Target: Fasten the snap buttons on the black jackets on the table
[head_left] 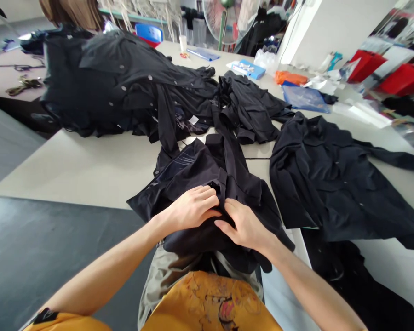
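A black shirt (189, 179) hangs over the table's front edge and onto my lap. My left hand (196, 207) has its fingers curled closed on the shirt's front, by the button strip. Close beside it, my right hand (243, 225) also grips the cloth, its fingertips tucked into the fabric and its thumb pointing left. The fingertips of both hands are partly hidden in the dark folds. Whether a button lies between them I cannot make out.
A large heap of dark shirts (100, 82) covers the table's back left. Another crumpled shirt (248, 105) lies behind, and one is spread out (341, 170) at right. Blue folders (305, 99), an orange bundle (290, 77) and a fan (227, 18) stand farther back. Dark cloth (359, 280) hangs below the right side.
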### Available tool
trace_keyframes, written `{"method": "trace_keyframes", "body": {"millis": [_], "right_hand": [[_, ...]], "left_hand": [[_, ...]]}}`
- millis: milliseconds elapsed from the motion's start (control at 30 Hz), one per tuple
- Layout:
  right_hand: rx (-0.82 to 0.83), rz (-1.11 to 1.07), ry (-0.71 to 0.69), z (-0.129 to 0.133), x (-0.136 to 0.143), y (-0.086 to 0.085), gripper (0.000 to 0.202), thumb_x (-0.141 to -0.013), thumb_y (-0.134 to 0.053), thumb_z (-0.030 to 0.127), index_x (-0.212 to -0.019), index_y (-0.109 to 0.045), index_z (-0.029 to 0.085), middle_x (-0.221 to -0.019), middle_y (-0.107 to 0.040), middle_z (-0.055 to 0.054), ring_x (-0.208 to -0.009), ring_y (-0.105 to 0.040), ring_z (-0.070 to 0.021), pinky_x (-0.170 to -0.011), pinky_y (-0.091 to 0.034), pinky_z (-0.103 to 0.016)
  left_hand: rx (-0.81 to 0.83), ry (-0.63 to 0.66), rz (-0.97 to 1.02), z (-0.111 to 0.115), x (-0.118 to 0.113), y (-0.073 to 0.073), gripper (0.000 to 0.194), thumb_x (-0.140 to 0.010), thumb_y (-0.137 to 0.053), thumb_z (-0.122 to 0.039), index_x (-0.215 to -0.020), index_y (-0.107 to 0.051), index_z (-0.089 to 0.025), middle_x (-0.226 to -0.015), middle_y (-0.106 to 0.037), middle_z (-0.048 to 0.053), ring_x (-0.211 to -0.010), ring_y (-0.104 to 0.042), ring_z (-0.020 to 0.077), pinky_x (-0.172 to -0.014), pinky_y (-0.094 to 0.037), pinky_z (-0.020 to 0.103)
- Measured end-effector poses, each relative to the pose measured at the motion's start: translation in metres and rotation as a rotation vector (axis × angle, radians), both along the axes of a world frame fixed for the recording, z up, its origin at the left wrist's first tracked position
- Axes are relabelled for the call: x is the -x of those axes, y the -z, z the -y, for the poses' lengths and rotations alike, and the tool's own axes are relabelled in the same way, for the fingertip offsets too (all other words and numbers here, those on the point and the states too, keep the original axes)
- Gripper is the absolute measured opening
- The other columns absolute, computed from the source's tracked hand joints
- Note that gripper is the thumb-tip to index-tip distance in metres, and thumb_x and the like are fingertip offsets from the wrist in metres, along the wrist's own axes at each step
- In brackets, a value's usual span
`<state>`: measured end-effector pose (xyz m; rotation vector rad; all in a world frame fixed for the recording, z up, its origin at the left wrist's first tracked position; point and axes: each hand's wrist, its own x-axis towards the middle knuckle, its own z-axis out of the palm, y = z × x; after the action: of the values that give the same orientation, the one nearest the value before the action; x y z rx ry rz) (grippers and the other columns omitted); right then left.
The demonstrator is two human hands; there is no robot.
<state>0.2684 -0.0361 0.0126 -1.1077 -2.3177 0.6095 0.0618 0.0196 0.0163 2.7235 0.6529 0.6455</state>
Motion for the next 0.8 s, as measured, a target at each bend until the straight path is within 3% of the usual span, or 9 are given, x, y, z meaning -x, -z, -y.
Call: {"method": "trace_keyframes", "body": {"millis": [167,333,600,800], "right_hand": [[-0.081,0.044,0.062,-0.003,0.003,0.011,0.021,-0.101,-0.043,0.035,-0.088,-0.049,0.021,-0.086,-0.058,-0.008,-0.083,-0.058,-0.0228,-0.075,-0.052,-0.036],[-0.06,-0.02,0.064,-0.004,0.0,0.017,0.017,-0.101,-0.04,0.031,-0.091,-0.049,0.02,-0.086,-0.059,-0.008,-0.08,-0.059,-0.0223,-0.072,-0.051,-0.034],[0.002,-0.029,0.026,0.0,-0.005,0.018,0.02,-0.101,-0.037,0.034,-0.092,-0.047,0.02,-0.086,-0.059,-0.008,-0.078,-0.06,-0.0226,-0.069,-0.05,-0.034],[0.053,-0.016,0.06,0.004,-0.002,0.018,0.015,-0.1,-0.037,0.035,-0.09,-0.042,0.024,-0.085,-0.059,-0.006,-0.078,-0.063,-0.0242,-0.067,-0.05,-0.035]], "left_hand": [[0.216,-0.01,-0.037,-0.002,-0.005,0.009,0.024,-0.102,-0.04,-0.032,-0.085,-0.05,-0.018,-0.082,-0.059,0.004,-0.072,-0.054,0.0183,-0.067,-0.041,0.03],[0.463,-0.011,0.019,-0.005,-0.009,0.02,0.03,-0.102,-0.038,-0.032,-0.077,-0.046,-0.019,-0.073,-0.057,0.001,-0.063,-0.053,0.0146,-0.06,-0.037,0.026],[0.499,0.034,0.191,-0.003,-0.009,0.027,0.036,-0.099,-0.042,-0.05,-0.088,-0.059,-0.02,-0.069,-0.059,0.001,-0.064,-0.052,0.0157,-0.057,-0.041,0.023],[0.447,0.019,0.179,0.003,-0.01,0.034,0.031,-0.1,-0.041,-0.044,-0.089,-0.058,-0.02,-0.073,-0.06,0.002,-0.064,-0.053,0.0158,-0.059,-0.042,0.024]]}}
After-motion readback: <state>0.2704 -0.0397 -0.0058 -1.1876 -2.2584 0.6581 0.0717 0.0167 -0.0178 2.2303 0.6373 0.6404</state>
